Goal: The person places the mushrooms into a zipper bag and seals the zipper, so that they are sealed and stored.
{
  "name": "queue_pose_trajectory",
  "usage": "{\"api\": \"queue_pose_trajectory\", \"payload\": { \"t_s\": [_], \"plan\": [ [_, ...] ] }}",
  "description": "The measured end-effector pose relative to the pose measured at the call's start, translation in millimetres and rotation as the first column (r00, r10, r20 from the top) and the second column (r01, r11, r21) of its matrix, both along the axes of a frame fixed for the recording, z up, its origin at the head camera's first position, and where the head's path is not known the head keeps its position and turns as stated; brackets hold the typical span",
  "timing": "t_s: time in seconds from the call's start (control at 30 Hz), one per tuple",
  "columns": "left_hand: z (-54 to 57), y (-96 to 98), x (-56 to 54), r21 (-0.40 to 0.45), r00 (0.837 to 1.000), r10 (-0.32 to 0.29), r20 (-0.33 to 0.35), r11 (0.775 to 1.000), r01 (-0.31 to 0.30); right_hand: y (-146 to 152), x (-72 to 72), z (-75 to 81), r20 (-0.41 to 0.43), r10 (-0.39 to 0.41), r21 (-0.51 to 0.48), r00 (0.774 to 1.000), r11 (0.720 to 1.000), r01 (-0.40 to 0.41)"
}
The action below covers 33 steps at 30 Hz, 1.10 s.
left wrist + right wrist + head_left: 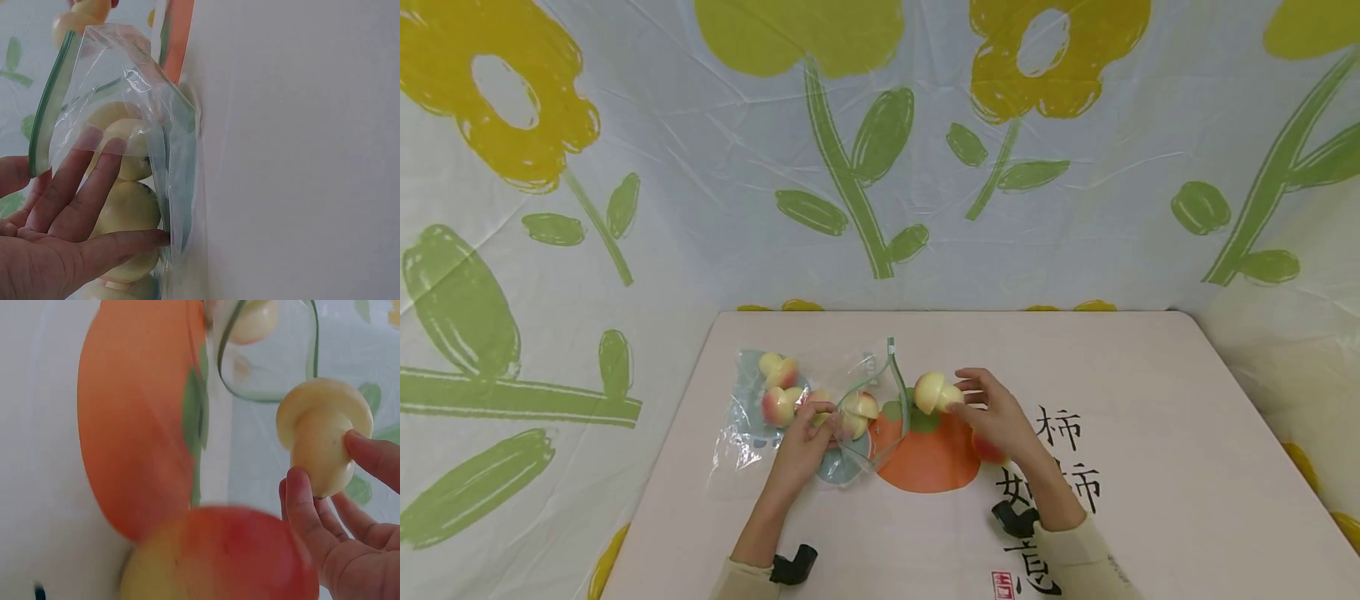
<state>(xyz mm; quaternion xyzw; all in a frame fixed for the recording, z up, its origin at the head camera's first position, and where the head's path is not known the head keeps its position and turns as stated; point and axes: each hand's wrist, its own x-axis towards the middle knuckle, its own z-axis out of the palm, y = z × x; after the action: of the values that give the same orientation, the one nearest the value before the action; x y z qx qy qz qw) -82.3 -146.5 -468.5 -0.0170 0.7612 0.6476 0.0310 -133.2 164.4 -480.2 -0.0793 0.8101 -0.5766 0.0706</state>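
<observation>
My left hand (802, 443) grips the clear zip bag (134, 75) near its mouth, which gapes towards the right with a green zip strip (902, 383) along it. Inside the bag lie several toy mushrooms (782, 372), pale yellow with reddish caps. Just right of the mouth, my right hand (997, 417) holds another toy mushroom (932, 393) by its stem between thumb and fingers, cap pointing at the bag. In the right wrist view this mushroom (322, 434) is outside the bag, apart from the zip strip.
A red and yellow fruit (222, 559) lies on the table under my right forearm. The pale tablecloth (1157, 417) bears a printed orange persimmon (928, 462) and black characters (1060, 425). A flower-printed curtain (715, 208) encloses the back and sides.
</observation>
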Motion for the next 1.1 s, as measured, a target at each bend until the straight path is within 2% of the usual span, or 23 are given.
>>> {"api": "queue_pose_trajectory", "payload": {
  "t_s": [0.37, 0.7, 0.83, 1.1],
  "plan": [
    [-1.8, -1.8, -0.8, 0.008, 1.0, -0.001, 0.007, 1.0, 0.001, -30.4, 1.5, -8.6, -0.042, 0.042, 0.053, 0.998, 0.998, -0.039],
    [-2.7, -2.9, -1.5, 0.0, 1.0, -0.023, -0.005, 1.0, 0.023, -45.3, 4.5, -13.6, 0.002, 0.037, 0.078, 0.999, 0.996, -0.037],
    [-3.5, -2.8, -2.1, -0.006, 1.0, -0.019, -0.004, 1.0, 0.019, -50.6, 5.1, -17.5, 0.014, 0.065, 0.076, 0.998, 0.995, -0.065],
    [-2.7, -1.7, -2.2, -0.021, 1.0, -0.019, -0.007, 1.0, 0.019, -64.1, 4.7, -24.2, -0.019, 0.101, 0.075, 0.995, 0.992, -0.099]
  ]
}}
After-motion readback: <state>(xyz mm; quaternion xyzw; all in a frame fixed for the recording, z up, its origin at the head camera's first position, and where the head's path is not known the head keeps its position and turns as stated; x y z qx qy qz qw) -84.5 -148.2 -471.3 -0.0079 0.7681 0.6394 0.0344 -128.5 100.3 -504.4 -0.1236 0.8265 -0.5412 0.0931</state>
